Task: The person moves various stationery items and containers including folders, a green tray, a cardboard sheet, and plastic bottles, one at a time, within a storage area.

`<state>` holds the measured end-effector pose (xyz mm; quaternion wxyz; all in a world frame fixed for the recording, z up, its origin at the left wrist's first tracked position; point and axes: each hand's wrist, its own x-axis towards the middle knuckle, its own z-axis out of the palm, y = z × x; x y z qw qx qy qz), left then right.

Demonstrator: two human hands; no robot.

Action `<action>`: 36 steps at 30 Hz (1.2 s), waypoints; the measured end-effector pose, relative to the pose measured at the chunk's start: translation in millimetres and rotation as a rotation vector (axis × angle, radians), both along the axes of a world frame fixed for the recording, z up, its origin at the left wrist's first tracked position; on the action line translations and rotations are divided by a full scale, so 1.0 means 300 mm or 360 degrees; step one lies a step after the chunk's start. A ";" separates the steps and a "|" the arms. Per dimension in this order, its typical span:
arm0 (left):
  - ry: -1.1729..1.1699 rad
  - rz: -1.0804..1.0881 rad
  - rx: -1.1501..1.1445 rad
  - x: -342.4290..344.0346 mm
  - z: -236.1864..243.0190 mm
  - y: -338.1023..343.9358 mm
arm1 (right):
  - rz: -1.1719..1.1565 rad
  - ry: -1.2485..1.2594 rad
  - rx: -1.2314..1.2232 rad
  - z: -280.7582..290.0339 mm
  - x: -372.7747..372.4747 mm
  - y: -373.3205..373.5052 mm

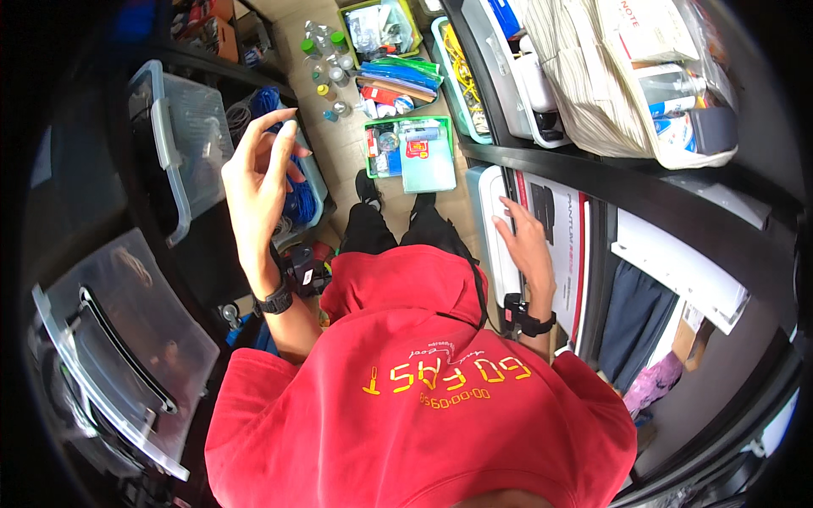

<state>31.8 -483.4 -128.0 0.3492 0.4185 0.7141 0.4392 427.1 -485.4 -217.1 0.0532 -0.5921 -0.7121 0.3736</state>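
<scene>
My left hand [264,169] is raised on the left, fingers loosely bent and apart, with nothing in it. Behind it sits a clear plastic bin [315,169] of coiled blue cables [301,201]; the hand appears to hover over it, and contact cannot be made out. My right hand [527,241] is on the right with its fingers spread and holds nothing. It is close to a white-lidded storage box [495,224] and a large printed carton [550,254] under the shelf. Whether its fingertips touch the box is unclear.
Between shelves, the floor holds a green basket [385,173] with a pale green lid or folder [429,169], a box of colourful packets [398,85], and several bottles [339,76]. A striped fabric bin [584,93] stands on the right shelf [610,169]. Clear bins [190,148] line the left.
</scene>
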 end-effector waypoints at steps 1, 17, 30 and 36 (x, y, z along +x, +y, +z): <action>-0.0002 0.0057 -0.0021 0.020 0.010 -0.021 | 0.0070 0.0038 -0.0022 -0.016 0.008 0.009; -0.0153 0.0313 -0.0433 0.244 -0.129 -0.381 | 0.0369 0.0133 -0.0108 -0.195 0.030 0.108; -0.0222 -0.0035 -0.0824 0.192 -1.019 -0.375 | 0.0450 -0.0363 -0.0361 -0.887 -0.103 0.059; -0.0100 -0.0015 -0.0919 0.151 -1.631 -0.427 | 0.0454 -0.0270 -0.0009 -1.351 -0.203 0.147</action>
